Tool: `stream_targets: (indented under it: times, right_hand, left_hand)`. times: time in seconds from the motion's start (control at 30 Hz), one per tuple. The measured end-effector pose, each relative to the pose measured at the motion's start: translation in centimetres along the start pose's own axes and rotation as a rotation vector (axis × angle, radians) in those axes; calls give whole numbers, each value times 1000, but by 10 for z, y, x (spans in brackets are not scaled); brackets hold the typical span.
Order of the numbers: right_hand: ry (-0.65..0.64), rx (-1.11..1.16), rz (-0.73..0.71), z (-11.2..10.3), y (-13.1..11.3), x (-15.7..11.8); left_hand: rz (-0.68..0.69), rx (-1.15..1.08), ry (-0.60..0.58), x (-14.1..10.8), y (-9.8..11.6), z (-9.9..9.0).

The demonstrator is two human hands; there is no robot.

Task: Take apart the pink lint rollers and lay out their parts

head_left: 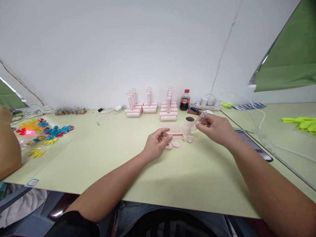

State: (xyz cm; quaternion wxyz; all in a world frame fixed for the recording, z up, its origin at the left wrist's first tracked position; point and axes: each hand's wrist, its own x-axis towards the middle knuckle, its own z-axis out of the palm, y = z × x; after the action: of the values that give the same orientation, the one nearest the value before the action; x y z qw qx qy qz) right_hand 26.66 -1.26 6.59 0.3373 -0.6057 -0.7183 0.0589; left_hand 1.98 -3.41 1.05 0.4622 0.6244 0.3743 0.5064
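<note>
My left hand (157,144) hovers over the table with its fingers curled and apart, nothing visible in it. Beneath its fingertips lie two pale pink discs (176,144). My right hand (213,126) pinches a clear, tube-like piece (198,120), partly hidden by the fingers. Just left of that piece stands a pale cylinder (189,126) with a dark open top. A small pink knobbed part (190,139) sits in front of the cylinder. Between the hands, a pink tray-like part (178,136) lies on the table.
Pink assembled pieces (168,115) with clear tubes stand along the wall beside a cola bottle (184,100). A phone or tablet (256,148) lies under my right forearm. Colourful toys (58,131) and another person's arm (9,144) are at left. Cables and a power strip (208,107) lie behind.
</note>
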Motion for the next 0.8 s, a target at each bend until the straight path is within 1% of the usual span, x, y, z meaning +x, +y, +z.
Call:
stream_targets:
  times: [0.07,0.1,0.17,0.23,0.3,0.37,0.47,0.53,0.63,0.7,0.8]
  right_hand:
    - [-174,-95,166,-3,17,10]
    - [-261,-104,217,-2,22,12]
    - [-385,-88,246,4,28,14]
    - [-422,-85,219,12,28,13]
    - [-421,-107,207,18,27,12]
    - [-432,-113,229,21,27,13]
    - [-488,-61,290,18,32,15]
    - [-524,-15,321,13,36,16]
    - [-537,-1,346,6,41,16]
    - [-515,-17,337,4,42,16]
    - [-451,-16,321,2,38,15]
  left_hand:
    - [-4,103,48,4,-1,-7]
    - [-7,174,62,5,-1,-10]
    - [-24,369,42,8,-1,-15]
    - [-49,592,-33,9,-1,-19]
    - [-66,748,-101,10,-1,-22]
    - [-58,808,-101,12,0,-25]
    - [-43,822,-43,25,4,-31]
    - [-57,854,-27,43,8,-36]
    - [-98,955,-31,83,9,-40]
    - [-119,980,-26,114,5,-41]
    - [-192,997,-32,150,-12,-40]
